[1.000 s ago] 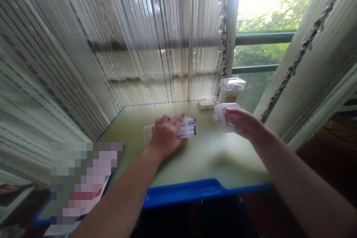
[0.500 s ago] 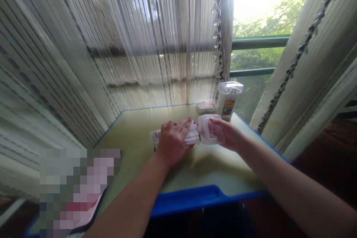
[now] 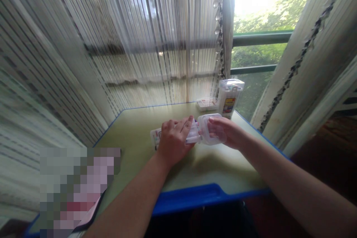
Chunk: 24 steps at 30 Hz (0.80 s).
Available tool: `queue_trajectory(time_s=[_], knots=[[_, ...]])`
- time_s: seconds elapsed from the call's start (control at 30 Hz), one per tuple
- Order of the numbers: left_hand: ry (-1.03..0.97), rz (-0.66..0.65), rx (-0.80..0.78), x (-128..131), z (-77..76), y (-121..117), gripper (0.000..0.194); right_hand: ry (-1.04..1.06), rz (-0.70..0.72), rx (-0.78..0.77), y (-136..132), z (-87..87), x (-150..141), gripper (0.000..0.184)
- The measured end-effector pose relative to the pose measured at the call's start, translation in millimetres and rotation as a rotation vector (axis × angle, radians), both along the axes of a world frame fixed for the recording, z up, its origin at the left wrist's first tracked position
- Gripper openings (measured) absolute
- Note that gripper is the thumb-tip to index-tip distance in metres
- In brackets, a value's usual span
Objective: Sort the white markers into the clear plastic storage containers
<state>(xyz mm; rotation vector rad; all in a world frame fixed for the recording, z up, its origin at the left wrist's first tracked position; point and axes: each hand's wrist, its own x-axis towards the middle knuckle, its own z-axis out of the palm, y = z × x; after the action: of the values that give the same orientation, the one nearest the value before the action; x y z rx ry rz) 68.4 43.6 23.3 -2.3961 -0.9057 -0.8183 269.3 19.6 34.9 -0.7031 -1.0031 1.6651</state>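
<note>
My left hand is wrapped over a clear plastic marker case that lies on its side above the tabletop. White markers show past my fingers at the case's right end, their tips pointing right. My right hand grips a translucent plastic lid, with the fingers seen through it. The lid's rim meets the marker ends; whether it touches them I cannot tell. My left palm hides the middle of the case.
A pale table with a blue edge lies below. At its back right stand a tall clear lidded case and a low clear box. A pixelated pink item is at left. String curtains hang behind.
The lid has tilted slightly and sits closer against the marker ends. My left hand keeps its hold on the case, almost still. The view has shifted a little.
</note>
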Motion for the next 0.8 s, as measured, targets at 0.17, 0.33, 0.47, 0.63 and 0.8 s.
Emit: queue_trajectory(time_s=[0.17, 0.33, 0.47, 0.63, 0.8], knots=[[0.02, -0.002, 0.001, 0.2, -0.2, -0.7, 0.066, -0.034, -0.036, 0.016, 0.9, -1.6, 0.4, 0.024], [0.03, 0.0, 0.001, 0.1, -1.4, -0.9, 0.064, -0.038, -0.032, 0.035, 2.1, -5.5, 1.5, 0.023], [0.039, -0.01, -0.017, -0.3, -1.1, -1.3, 0.065, -0.05, -0.026, 0.01, 2.7, -6.4, 2.2, 0.025], [0.036, -0.013, -0.004, -0.2, -0.1, -2.0, 0.064, -0.018, -0.017, 0.013, 0.0, -6.0, -2.5, 0.025], [0.046, -0.006, -0.01, -1.3, -0.6, -3.1, 0.064, -0.017, -0.001, 0.037, -1.6, -11.7, -5.1, 0.024]])
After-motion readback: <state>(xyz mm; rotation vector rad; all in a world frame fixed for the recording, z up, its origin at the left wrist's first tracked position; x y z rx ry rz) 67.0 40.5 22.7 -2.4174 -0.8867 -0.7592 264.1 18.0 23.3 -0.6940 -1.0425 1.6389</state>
